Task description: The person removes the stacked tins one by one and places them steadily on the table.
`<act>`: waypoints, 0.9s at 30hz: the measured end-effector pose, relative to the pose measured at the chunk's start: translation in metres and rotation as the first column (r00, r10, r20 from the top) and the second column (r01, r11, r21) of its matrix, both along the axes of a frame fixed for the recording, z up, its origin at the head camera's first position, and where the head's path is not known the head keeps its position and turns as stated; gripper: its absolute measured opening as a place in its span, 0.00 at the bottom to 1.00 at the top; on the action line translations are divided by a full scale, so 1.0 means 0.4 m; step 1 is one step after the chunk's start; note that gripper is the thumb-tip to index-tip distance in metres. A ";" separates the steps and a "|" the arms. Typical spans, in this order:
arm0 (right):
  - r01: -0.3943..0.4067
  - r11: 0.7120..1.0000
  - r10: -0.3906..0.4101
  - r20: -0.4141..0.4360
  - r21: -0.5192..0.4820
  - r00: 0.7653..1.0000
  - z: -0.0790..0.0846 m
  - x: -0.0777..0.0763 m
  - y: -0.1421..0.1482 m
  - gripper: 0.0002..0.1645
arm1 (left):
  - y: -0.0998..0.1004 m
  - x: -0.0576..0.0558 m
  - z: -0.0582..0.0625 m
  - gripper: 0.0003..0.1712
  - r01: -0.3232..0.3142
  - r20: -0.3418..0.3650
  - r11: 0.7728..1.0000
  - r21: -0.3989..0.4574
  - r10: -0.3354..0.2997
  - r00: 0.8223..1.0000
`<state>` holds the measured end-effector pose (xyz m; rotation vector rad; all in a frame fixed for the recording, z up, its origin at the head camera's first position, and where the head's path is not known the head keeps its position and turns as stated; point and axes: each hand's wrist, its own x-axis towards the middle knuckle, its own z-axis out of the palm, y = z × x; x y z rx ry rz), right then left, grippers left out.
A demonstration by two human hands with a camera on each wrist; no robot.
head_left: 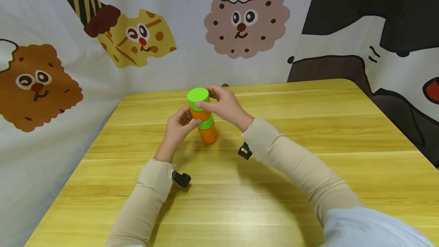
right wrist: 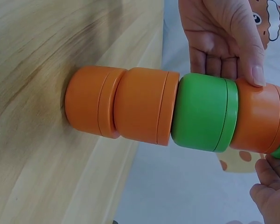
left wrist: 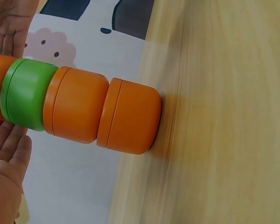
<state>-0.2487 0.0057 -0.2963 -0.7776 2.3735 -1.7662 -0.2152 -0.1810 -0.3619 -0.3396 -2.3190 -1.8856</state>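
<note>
Several small round lidded jars, orange and green, stand in one upright stack. My right hand [head_left: 228, 106] holds the top green jar [head_left: 198, 96], thumb on its near side and fingers behind. Just below, my left hand [head_left: 176, 130] has its thumb and fingers around the upper orange jar [right wrist: 257, 114]. Under that sit a lower green jar [right wrist: 200, 112] and two orange jars, the middle one [left wrist: 79, 105] resting on the bottom one [left wrist: 133, 116], which stands on the table. The top jar is mostly cut off in the right wrist view.
The wooden table [head_left: 291, 201] ends close behind the stack. White cloth with cartoon biscuits [head_left: 178, 71] hangs behind and along the left side. Black wrist devices stick out from the left sleeve [head_left: 181, 178] and the right sleeve [head_left: 245, 151].
</note>
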 end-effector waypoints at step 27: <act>0.075 0.993 -0.079 -0.043 -0.097 0.996 0.031 0.002 0.039 0.29 | 0.001 -0.007 -0.002 0.31 -0.020 -0.001 1.000 -0.001 0.020 1.000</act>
